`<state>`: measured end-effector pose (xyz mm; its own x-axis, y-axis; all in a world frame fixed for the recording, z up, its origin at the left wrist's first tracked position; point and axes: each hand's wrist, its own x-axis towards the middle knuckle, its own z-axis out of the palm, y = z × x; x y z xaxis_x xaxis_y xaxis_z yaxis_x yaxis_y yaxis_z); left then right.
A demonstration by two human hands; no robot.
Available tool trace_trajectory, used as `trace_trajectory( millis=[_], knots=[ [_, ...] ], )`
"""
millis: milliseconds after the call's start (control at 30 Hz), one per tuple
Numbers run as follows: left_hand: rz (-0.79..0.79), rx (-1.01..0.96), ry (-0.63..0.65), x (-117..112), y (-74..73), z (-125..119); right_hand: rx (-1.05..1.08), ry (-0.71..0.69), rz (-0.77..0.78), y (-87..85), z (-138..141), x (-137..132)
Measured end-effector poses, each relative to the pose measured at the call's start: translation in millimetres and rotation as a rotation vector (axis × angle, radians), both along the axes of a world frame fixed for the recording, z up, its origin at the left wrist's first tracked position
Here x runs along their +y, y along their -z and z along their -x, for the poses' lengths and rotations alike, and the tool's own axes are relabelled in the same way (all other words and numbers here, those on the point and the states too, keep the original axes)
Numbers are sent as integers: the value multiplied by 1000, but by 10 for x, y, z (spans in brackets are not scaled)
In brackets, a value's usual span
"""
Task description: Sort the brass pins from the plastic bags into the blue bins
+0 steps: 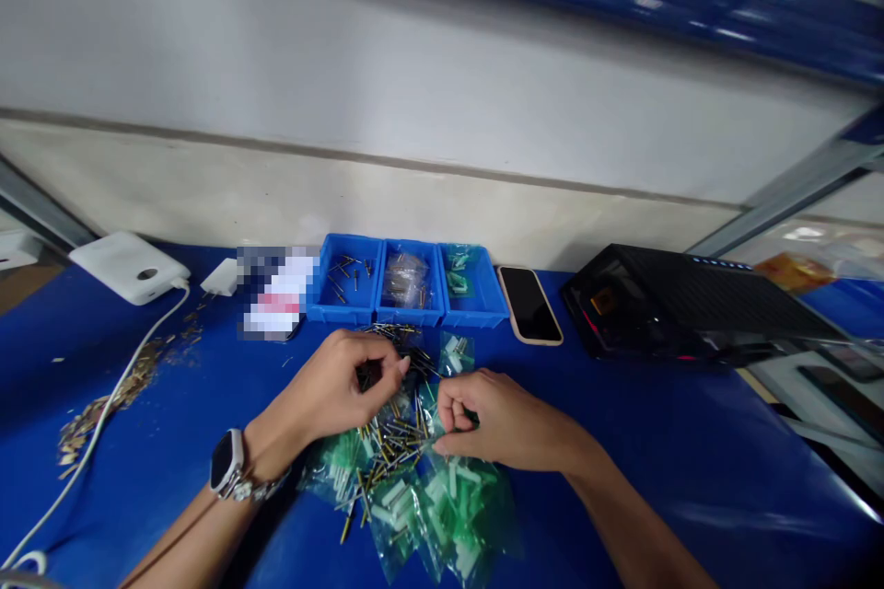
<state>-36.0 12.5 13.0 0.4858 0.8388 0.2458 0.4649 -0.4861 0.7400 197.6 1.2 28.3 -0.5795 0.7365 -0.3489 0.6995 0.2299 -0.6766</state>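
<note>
My left hand point(345, 382), a watch on its wrist, is over the upper left of a loose heap of thin metal pins point(397, 446), dark, silver and gold-coloured. Its thumb and forefinger are pinched together; anything between them is too small to make out. On the heap's right side, my right hand point(494, 419) has its fingers curled and its thumb closed against them; what they grip, if anything, is hidden. Green-tinted clear bags point(459, 511) with small white pieces inside lie below and around the pins. One more small bag point(457, 354) lies just above my right hand.
Three joined blue bins point(409, 317) stand at the back, holding loose pins, clear bags and greenish bags. A phone point(530, 306) lies right of them, near a black device point(691, 304). Leftward are a white power bank point(128, 267), its cable point(131, 377) and scattered brown flakes point(114, 405).
</note>
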Motion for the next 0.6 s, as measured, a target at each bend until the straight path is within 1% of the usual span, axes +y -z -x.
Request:
trace_trajectory(
  millis=[67, 133, 233, 300, 367, 433, 467, 500, 600],
  knots=[
    [-5, 4, -14, 5, -7, 8, 3, -6, 13, -26, -10, 1],
    [13, 9, -28, 8, -35, 31, -24, -4, -27, -43, -21, -6],
    [98, 32, -32, 8, -96, 91, -63, -28, -64, -38, -34, -25],
    [153, 99, -29, 7, -119, 136, -40, -39, -57, -29, -45, -32],
    [179, 199, -40, 9, -106, 170, 47, -20, 9, -24, -55, -18],
    [196, 294, -54, 14, -56, 184, 200, 19, 130, -21, -51, 23],
    [211, 329, -54, 17, -22, 182, 295, 72, 178, -16, -40, 52],
    [226, 356, -50, 21, 13, 175, 397, 159, 203, -8, -20, 85],
    [266, 386, -23, 28, 102, 139, 627, 489, 208, 35, 61, 176]
  ],
)
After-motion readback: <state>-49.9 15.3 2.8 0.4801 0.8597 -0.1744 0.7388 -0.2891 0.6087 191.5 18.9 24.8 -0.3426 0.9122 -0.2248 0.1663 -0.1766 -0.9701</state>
